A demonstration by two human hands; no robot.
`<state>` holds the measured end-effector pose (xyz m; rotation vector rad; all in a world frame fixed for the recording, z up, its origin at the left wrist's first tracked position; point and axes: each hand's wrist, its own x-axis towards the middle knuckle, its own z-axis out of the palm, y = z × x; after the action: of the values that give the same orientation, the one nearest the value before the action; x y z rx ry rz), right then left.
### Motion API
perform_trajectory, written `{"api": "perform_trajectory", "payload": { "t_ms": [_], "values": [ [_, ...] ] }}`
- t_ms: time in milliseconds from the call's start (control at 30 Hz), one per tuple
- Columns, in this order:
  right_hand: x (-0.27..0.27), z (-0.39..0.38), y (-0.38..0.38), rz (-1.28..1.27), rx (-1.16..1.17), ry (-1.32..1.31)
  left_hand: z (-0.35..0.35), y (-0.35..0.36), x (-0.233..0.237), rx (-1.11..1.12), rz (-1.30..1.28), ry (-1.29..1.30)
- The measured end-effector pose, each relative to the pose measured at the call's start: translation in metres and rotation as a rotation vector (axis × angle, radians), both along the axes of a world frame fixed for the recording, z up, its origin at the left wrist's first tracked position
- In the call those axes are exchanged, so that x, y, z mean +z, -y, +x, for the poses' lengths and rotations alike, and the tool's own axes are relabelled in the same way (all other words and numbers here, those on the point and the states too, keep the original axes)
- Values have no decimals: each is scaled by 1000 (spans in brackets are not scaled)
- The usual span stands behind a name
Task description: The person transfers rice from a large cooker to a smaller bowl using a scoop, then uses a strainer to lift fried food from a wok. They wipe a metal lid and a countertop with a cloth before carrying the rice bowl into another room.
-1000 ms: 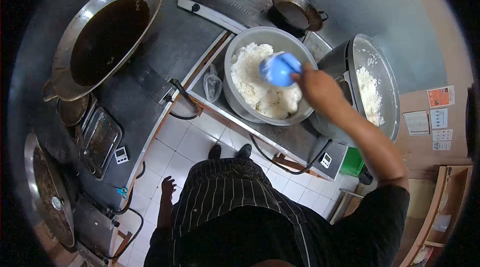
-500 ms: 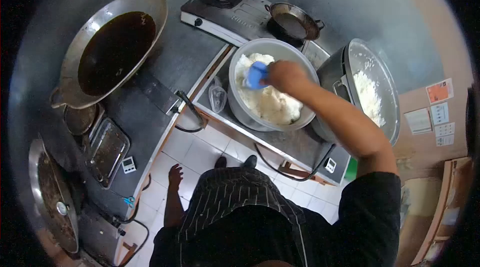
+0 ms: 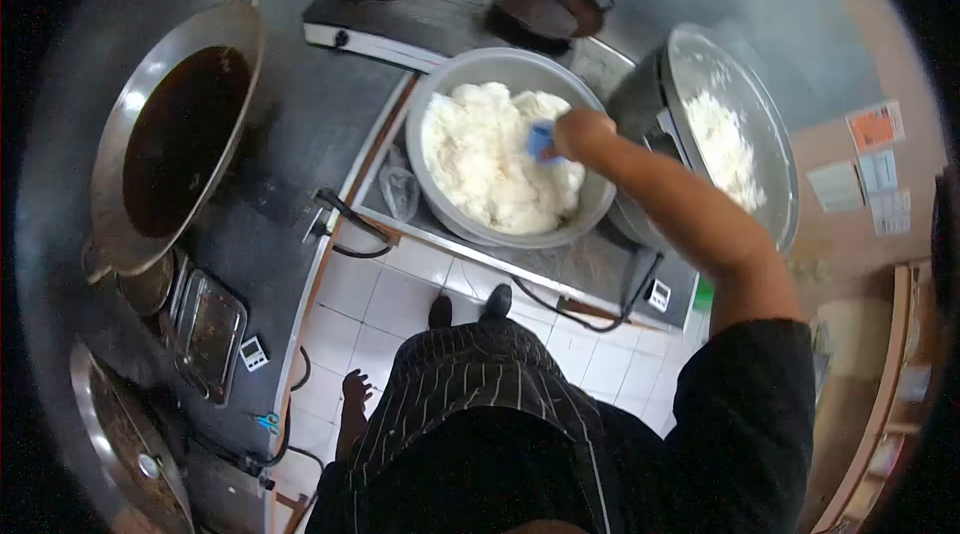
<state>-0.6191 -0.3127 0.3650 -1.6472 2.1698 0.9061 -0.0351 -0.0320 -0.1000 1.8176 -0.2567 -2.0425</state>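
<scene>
My right hand (image 3: 584, 134) grips a small blue plastic scoop (image 3: 541, 141), its exact shape partly hidden and blurred. The scoop is at the right part of a large round grey pot (image 3: 600, 199), touching or just over the white, rice-like food (image 3: 490, 159) heaped inside. Just to the right, a second tall metal pot (image 3: 785, 169) stands tilted in view, with more white grains (image 3: 725, 149) in it. My left hand (image 3: 356, 387) hangs low beside the apron over the tiled floor, fingers apart, holding nothing.
A wide wok of dark liquid (image 3: 190, 144) sits on the left counter. Below it are a metal tray (image 3: 211, 334), a timer (image 3: 253, 353), blue scissors (image 3: 267, 422) and another wok (image 3: 110, 414). Behind the pot are a gas stove (image 3: 440, 9) and a small pan (image 3: 545, 4). A plastic bag (image 3: 399, 192) lies nearby.
My right hand has moved with the scoop from the pot's upper middle towards its right side. More of the white food shows. My view has shifted slightly; the left hand still hangs down.
</scene>
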Motion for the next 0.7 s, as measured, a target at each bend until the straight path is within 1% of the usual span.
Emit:
{"api": "perform_trajectory", "payload": {
  "t_ms": [33,67,100,133,167,200,233,267,333,367,400,467,500,533,567,600,633,667,700],
  "values": [
    [8,2,5,53,-17,-20,-9,12,7,-97,-65,66],
    [21,6,-1,-1,63,-15,-22,31,14,-192,-144,123],
    [27,3,0,-22,20,-12,-31,41,23,-177,-206,123],
    [32,-4,-4,-34,-18,-8,-17,52,1,-112,-148,-38],
    [50,-13,-14,-212,1,69,-18,59,-6,-162,-236,-23],
    [80,-19,-26,-392,26,145,-22,66,-9,-206,-326,-6],
    [122,-21,-40,-402,-128,260,-17,72,-8,-179,-371,-197],
    [161,-27,-52,-413,-278,378,-23,77,-7,-190,-378,-202],
    [193,-69,-80,-699,-269,481,-39,94,-5,-70,-156,-142],
    [195,-108,-92,-819,-89,304,-45,105,0,74,6,-352],
    [194,-150,-102,-924,90,121,-64,111,10,62,5,-352],
    [190,-207,-122,-807,-39,-185,-125,114,36,-183,-254,77],
    [178,-239,-133,-744,-135,-270,-159,122,57,-187,-255,40],
    [158,-273,-141,-679,-227,-353,-203,127,89,-245,-274,116],
    [135,-312,-149,-677,-231,-353,-243,135,109,-269,-264,88],
    [108,-352,-157,-594,-266,-451,-276,138,124,-294,-250,62],
    [85,-381,-162,-511,-299,-547,-305,135,133,-316,-302,-1],
    [69,-399,-162,-510,-298,-550,-335,132,141,-332,-357,-68],
    [53,-413,-160,-551,-340,-457,-361,125,154,-370,-452,-115]
  ]
}}
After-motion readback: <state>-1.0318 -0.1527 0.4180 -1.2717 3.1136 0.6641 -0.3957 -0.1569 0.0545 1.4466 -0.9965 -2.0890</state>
